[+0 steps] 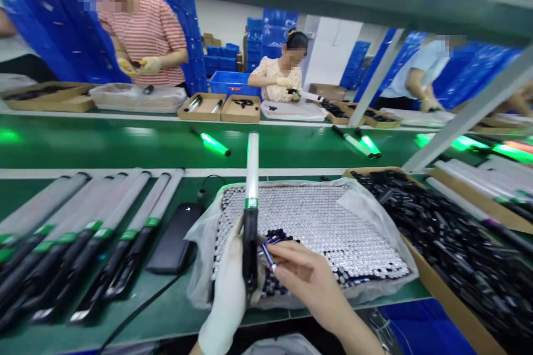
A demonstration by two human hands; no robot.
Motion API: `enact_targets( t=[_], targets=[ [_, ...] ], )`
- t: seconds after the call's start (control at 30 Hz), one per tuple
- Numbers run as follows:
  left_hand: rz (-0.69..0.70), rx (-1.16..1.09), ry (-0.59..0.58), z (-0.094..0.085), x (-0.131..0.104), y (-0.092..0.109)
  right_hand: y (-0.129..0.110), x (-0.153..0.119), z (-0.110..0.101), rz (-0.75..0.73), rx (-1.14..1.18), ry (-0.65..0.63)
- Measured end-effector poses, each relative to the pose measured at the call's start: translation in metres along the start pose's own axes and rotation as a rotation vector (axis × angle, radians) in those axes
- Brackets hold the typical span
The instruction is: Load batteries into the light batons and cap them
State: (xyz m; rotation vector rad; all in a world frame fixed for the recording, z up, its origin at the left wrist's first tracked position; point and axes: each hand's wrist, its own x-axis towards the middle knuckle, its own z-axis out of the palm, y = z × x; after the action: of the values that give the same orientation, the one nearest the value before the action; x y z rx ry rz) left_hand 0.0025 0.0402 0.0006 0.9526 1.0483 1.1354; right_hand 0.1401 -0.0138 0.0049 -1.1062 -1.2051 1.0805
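Observation:
My left hand (233,266), in a white glove, is wrapped round the black handle of a light stick (251,194). The stick stands upright, with a clear white tube and a green band above the handle. My bare right hand (308,272) pinches a small purple battery (268,256) close to the handle's right side. Beneath both hands lies a plastic-lined tray (406,274) of closely packed batteries (300,211), silver ends up. Some dark and purple ones lie loose near my fingers.
Several light sticks (137,205) lie at left beside a black power bank (175,238) with a cable. A cardboard box (441,299) of black parts (453,233) stands at right. Lit green sticks (214,144) lie on the green belt (158,147). People work beyond; a metal shelf crosses overhead.

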Motion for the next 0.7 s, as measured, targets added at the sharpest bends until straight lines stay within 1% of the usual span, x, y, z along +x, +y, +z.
enact_targets(
  t=[0.07,0.17,0.27,0.4,0.57,0.63,0.7],
  targets=[
    [0.047,0.013,0.002,-0.002,0.004,-0.007,-0.006,-0.004,0.005,-0.003,-0.200,-0.025],
    [0.146,0.029,-0.045,-0.003,0.007,-0.014,-0.012,-0.007,0.013,-0.104,-0.475,-0.032],
    [0.177,0.028,-0.040,-0.004,0.007,-0.015,-0.013,-0.008,0.019,-0.228,-0.605,-0.052],
    [0.181,-0.023,-0.017,-0.005,0.006,-0.017,-0.015,-0.004,0.026,-0.320,-0.696,-0.081],
    [0.159,-0.057,0.018,-0.006,0.008,-0.024,-0.014,0.002,0.030,-0.433,-0.714,-0.086],
    [0.137,-0.042,0.012,-0.007,0.006,-0.024,-0.012,0.005,0.033,-0.437,-0.689,-0.065],
    [0.098,-0.035,-0.020,-0.008,0.002,-0.021,-0.010,0.008,0.036,-0.367,-0.629,-0.016]
  ],
)
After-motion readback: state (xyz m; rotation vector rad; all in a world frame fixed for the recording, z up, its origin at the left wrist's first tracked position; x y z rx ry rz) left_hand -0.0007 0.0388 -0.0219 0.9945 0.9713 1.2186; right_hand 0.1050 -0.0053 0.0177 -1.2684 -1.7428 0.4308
